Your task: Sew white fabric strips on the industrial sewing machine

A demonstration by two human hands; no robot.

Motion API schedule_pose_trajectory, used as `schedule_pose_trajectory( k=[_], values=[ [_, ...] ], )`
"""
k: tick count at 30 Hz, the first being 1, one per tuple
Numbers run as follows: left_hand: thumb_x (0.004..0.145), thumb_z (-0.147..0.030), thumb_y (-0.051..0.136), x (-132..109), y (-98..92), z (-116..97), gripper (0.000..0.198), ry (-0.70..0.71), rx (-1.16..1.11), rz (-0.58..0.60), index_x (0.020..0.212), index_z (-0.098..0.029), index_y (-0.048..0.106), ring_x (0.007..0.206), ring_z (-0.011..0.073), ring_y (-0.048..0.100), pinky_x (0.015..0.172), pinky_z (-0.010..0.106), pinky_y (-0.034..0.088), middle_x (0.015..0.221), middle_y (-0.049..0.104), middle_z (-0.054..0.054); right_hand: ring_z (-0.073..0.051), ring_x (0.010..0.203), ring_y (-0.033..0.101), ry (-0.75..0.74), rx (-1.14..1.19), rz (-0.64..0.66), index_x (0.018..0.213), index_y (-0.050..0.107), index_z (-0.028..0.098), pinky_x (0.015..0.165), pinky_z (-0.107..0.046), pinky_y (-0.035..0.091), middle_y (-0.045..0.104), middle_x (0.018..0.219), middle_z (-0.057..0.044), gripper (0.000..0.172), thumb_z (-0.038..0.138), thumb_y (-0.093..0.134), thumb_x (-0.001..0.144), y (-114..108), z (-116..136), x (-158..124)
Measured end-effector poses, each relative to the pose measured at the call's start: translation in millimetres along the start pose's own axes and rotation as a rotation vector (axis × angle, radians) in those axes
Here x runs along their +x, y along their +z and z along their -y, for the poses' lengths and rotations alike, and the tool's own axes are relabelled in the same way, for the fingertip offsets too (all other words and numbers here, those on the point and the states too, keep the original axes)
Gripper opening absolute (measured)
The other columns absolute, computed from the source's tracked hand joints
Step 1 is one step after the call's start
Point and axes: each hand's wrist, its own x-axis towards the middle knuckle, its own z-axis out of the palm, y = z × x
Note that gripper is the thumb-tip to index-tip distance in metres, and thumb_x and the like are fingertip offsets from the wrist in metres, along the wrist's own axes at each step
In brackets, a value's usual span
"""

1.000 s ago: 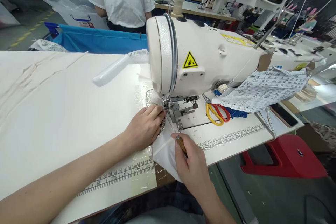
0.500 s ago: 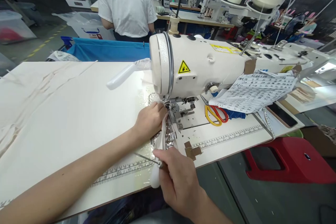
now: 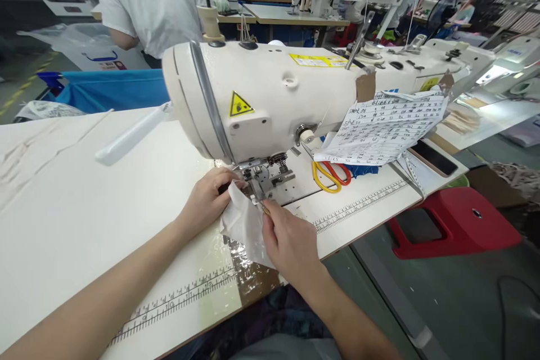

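Note:
White fabric (image 3: 247, 225) lies under the presser foot area of a white sewing machine (image 3: 261, 107), its loose part spread toward the table's front edge. Pinched at the fabric's upper left edge, my left hand (image 3: 208, 197) is closed beside the needle area. My right hand (image 3: 291, 242) is wrapped around an awl (image 3: 265, 210), just right of the fabric. Only a short bit of the awl shows, its metal end close to the presser foot. The needle itself is hard to make out.
Yellow- and red-handled scissors (image 3: 327, 175) lie right of the needle area. A handwritten sheet (image 3: 383, 129) hangs from the machine, near a phone (image 3: 434, 156). Ruler tape (image 3: 169, 306) runs along the front edge. A red stool (image 3: 459, 225) stands at right; a person (image 3: 147, 5) stands behind.
My right hand has moved up to the presser foot, bringing the awl to the fabric. The fabric, a narrow folded strip before, now spreads wider. The view has shifted right.

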Motion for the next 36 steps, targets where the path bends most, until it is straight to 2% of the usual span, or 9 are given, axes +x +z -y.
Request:
schedule_pose_trajectory(
  k=[7, 13, 25, 36],
  values=[
    [0.091, -0.048, 0.055, 1.4, 1.2, -1.5, 0.033, 0.003, 0.000, -0.001, 0.081, -0.021, 0.071, 0.086, 0.0220, 0.063, 0.084, 0.036, 0.052, 0.090, 0.069, 0.004, -0.020, 0.072, 0.072, 0.024, 0.024, 0.014, 0.118, 0.065, 0.015, 0.050, -0.032, 0.040, 0.076, 0.091, -0.005, 0.028, 0.017, 0.042, 0.101, 4.1, 0.2, 0.3],
    [0.090, -0.054, 0.055, 1.9, 1.2, -1.3, 0.038, -0.007, 0.007, -0.001, 0.079, -0.021, 0.070, 0.086, 0.0222, 0.062, 0.084, 0.036, 0.052, 0.090, 0.069, 0.005, -0.020, 0.069, 0.071, 0.029, 0.024, 0.028, 0.116, 0.064, 0.017, 0.048, -0.032, 0.038, 0.075, 0.087, -0.004, 0.027, 0.016, 0.044, 0.098, 5.2, 0.5, 1.7],
    [0.092, -0.052, 0.054, 1.5, 0.5, -0.7, 0.038, 0.011, 0.032, 0.007, 0.082, -0.020, 0.072, 0.088, 0.0223, 0.063, 0.084, 0.036, 0.052, 0.089, 0.068, 0.005, -0.020, 0.068, 0.070, 0.033, 0.030, 0.030, 0.118, 0.064, 0.015, 0.051, -0.029, 0.039, 0.076, 0.095, -0.008, 0.028, 0.017, 0.044, 0.099, 5.8, 0.3, 1.0],
    [0.094, -0.045, 0.054, 1.7, 2.3, 1.5, 0.032, 0.056, 0.028, -0.005, 0.083, -0.020, 0.071, 0.087, 0.0214, 0.062, 0.082, 0.035, 0.051, 0.089, 0.068, 0.005, -0.021, 0.066, 0.071, 0.002, 0.044, 0.001, 0.116, 0.065, 0.014, 0.047, -0.030, 0.037, 0.076, 0.092, -0.008, 0.028, 0.018, 0.042, 0.100, 7.4, 0.2, 1.1]
  ],
)
